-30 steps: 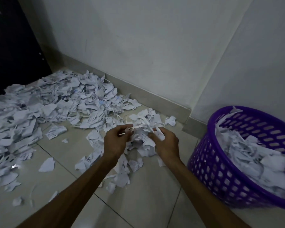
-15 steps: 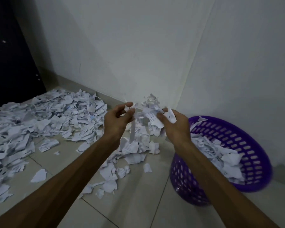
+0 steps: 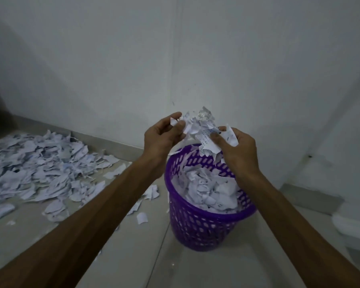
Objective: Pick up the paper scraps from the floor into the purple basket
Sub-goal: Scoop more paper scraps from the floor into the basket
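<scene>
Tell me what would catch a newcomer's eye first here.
First, the crumpled bunch of white paper scraps held between the left hand and right hand, above the purple perforated plastic basket, already well filled with paper. Next, the wide heap of torn white paper on the floor, left.

scraps (image 3: 204,129) above basket (image 3: 195,223), pile (image 3: 40,169) left

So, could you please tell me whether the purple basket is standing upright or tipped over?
Upright. The purple basket stands on its base on the floor, its rim facing up, with paper scraps piled inside.
</scene>
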